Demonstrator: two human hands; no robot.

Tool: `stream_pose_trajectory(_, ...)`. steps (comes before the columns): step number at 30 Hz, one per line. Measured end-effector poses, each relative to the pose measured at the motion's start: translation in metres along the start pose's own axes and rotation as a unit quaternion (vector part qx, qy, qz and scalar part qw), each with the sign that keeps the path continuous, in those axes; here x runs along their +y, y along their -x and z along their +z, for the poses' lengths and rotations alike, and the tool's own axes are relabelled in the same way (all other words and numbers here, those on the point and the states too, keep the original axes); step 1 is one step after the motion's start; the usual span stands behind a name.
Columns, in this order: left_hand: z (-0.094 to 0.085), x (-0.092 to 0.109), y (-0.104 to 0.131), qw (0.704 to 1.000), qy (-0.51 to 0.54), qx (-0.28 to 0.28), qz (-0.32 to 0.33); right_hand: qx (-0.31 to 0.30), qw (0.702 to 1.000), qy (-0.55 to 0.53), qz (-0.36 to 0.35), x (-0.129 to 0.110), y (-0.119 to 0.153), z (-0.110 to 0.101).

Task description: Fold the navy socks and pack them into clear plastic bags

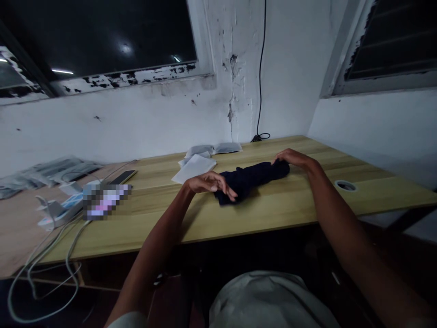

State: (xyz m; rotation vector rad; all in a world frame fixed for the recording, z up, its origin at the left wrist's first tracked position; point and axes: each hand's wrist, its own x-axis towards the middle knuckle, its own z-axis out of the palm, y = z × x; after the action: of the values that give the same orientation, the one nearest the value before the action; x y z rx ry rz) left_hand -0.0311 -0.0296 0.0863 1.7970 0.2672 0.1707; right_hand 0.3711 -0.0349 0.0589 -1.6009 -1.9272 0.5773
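A dark navy cloth [252,176], bunched into a long strip, lies across the wooden table. Over its left end is my left hand [212,182], palm down, with fingers stretched out and partly apart; whether the fingertips touch the fabric is hard to tell. At the far right end my right hand [292,157] bends down from the wrist, its fingers closed on the cloth's edge. Part of those fingertips is hidden against the dark fabric.
Behind the cloth lie white packets [194,167] and grey-white packs [228,147]. On the left are a power strip [61,214] with cables, a phone [123,177], a blurred-out object [107,202] and several plastic-wrapped packs [58,171]. A round hole [346,186] pierces the tabletop at right.
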Motion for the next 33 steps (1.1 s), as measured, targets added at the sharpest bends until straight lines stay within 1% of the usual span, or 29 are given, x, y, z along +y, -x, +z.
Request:
stream_pose_trajectory(1, 0.002, 0.002, 0.002, 0.999, 0.022, -0.033, -0.002, -0.015, 0.999, -0.037, 0.011, 0.001, 0.002, -0.001)
stream_pose_trajectory(2, 0.003, 0.002, 0.001, 0.999, 0.034, -0.033, 0.002, -0.026, 0.997, -0.071, 0.027, 0.001, 0.002, -0.001)
stream_pose_trajectory(3, 0.004, 0.001, 0.0, 0.999, 0.033, -0.006, 0.01, -0.034, 0.994, -0.092, 0.042, 0.001, 0.002, -0.001)
stream_pose_trajectory(5, 0.004, -0.004, -0.008, 0.996, -0.007, 0.091, 0.017, -0.042, 0.995, -0.075, 0.059, -0.001, 0.0, 0.003)
stream_pose_trajectory(7, 0.005, -0.013, -0.019, 0.98, -0.085, 0.178, -0.007, -0.052, 0.998, -0.011, 0.038, -0.005, -0.004, 0.011)
stream_pose_trajectory(8, 0.006, -0.019, -0.024, 0.969, -0.135, 0.204, -0.03, -0.052, 0.998, 0.02, 0.019, -0.008, -0.007, 0.015)
stream_pose_trajectory(9, 0.007, -0.024, -0.028, 0.955, -0.194, 0.219, -0.055, -0.05, 0.998, 0.044, -0.002, -0.01, -0.009, 0.02)
stream_pose_trajectory(10, 0.009, -0.029, -0.032, 0.936, -0.258, 0.225, -0.077, -0.048, 0.997, 0.058, -0.022, -0.013, -0.011, 0.026)
stream_pose_trajectory(12, 0.013, -0.037, -0.038, 0.888, -0.386, 0.227, -0.103, -0.06, 0.994, 0.072, -0.048, -0.016, -0.014, 0.034)
stream_pose_trajectory(14, 0.016, -0.044, -0.041, 0.842, -0.473, 0.236, -0.11, -0.094, 0.991, 0.087, -0.038, -0.016, -0.016, 0.04)
stream_pose_trajectory(15, 0.017, -0.047, -0.042, 0.825, -0.498, 0.242, -0.117, -0.11, 0.989, 0.1, -0.027, -0.015, -0.017, 0.041)
stream_pose_trajectory(18, 0.017, -0.055, -0.045, 0.792, -0.531, 0.251, -0.164, -0.116, 0.985, 0.131, -0.002, -0.011, -0.017, 0.04)
stream_pose_trajectory(21, 0.02, -0.059, -0.046, 0.775, -0.534, 0.253, -0.224, -0.119, 0.986, 0.116, -0.002, -0.01, -0.016, 0.039)
stream_pose_trajectory(24, 0.027, -0.058, -0.047, 0.778, -0.507, 0.265, -0.261, -0.141, 0.986, 0.078, -0.041, -0.016, -0.014, 0.043)
stream_pose_trajectory(26, 0.033, -0.054, -0.047, 0.792, -0.492, 0.261, -0.25, -0.149, 0.985, 0.063, -0.063, -0.021, -0.014, 0.048)
stream_pose_trajectory(27, 0.037, -0.051, -0.047, 0.804, -0.49, 0.251, -0.224, -0.152, 0.984, 0.059, -0.066, -0.023, -0.014, 0.05)
stream_pose_trajectory(29, 0.044, -0.044, -0.047, 0.836, -0.486, 0.214, -0.137, -0.159, 0.984, 0.054, -0.06, -0.024, -0.016, 0.053)
stream_pose_trajectory(31, 0.054, -0.036, -0.048, 0.867, -0.473, 0.148, -0.048, -0.167, 0.983, 0.052, -0.051, -0.022, -0.018, 0.055)
stream_pose_trajectory(33, 0.066, -0.028, -0.049, 0.892, -0.447, 0.061, 0.008, -0.174, 0.982, 0.053, -0.045, -0.017, -0.02, 0.058)
